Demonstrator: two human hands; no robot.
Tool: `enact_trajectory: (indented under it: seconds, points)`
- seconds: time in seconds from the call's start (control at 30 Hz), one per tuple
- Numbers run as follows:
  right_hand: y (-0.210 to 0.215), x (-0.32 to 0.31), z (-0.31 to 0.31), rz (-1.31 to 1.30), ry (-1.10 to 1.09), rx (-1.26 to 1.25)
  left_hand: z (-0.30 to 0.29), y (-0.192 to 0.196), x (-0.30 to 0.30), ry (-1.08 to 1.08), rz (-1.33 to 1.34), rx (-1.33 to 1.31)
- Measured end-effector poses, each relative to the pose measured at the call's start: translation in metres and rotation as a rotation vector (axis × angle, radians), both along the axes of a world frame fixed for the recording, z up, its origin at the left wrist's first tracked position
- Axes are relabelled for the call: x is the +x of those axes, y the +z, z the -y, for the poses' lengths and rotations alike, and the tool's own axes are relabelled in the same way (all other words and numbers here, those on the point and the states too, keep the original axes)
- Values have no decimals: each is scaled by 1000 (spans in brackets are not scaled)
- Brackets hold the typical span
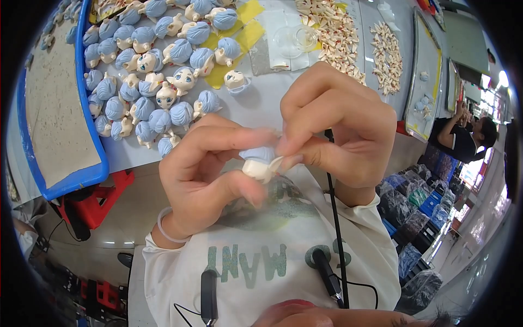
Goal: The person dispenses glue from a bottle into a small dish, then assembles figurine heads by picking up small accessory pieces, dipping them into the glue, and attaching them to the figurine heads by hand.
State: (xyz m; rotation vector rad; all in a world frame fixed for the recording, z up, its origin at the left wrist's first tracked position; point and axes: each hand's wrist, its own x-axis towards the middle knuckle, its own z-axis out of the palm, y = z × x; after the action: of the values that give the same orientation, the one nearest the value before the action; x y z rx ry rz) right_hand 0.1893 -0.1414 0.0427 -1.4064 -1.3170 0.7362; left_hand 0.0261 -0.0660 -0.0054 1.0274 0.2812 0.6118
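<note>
My left hand (pixel 196 174) holds a small doll head (pixel 256 168) with light blue hair between thumb and fingers, raised in front of my chest. The head's face is not visible from here. On its right side sticks out a pale, pointed ear piece (pixel 275 163). My right hand (pixel 343 122) is closed in a pinch at that ear, its fingertips against the side of the head. The fingertips are partly blurred, and the exact contact is hidden. Just beyond my hands, a single doll head (pixel 236 82) lies on the table.
Many similar blue-haired heads (pixel 160 120) cover the table at left, beside a blue-rimmed tray (pixel 62 122). At the back right lie piles of small pale pointed pieces (pixel 385 57). A clear round dish (pixel 294 41) stands near yellow tape. A black cable (pixel 333 210) hangs by my right wrist.
</note>
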Motion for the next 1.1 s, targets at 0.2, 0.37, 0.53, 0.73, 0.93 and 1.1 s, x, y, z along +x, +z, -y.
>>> enact_trajectory:
  seconds: [0.2,0.37,0.53,0.73,0.93,1.1]
  points:
    - [2,-6,-1,114,-42,19,2,-3,-2,15,4,-16]
    - [-6,-11,3,77,-120,52,7,-2,1,85,7,-1]
    - [-6,-11,5,78,-144,40,6,-5,1,92,-14,96]
    - [1,-3,12,65,-148,-38,8,-4,4,133,-57,305]
    - [0,3,27,-360,-35,-181,3,7,6,163,-134,866]
    - [-1,2,40,-690,44,-346,11,17,14,140,-227,1127]
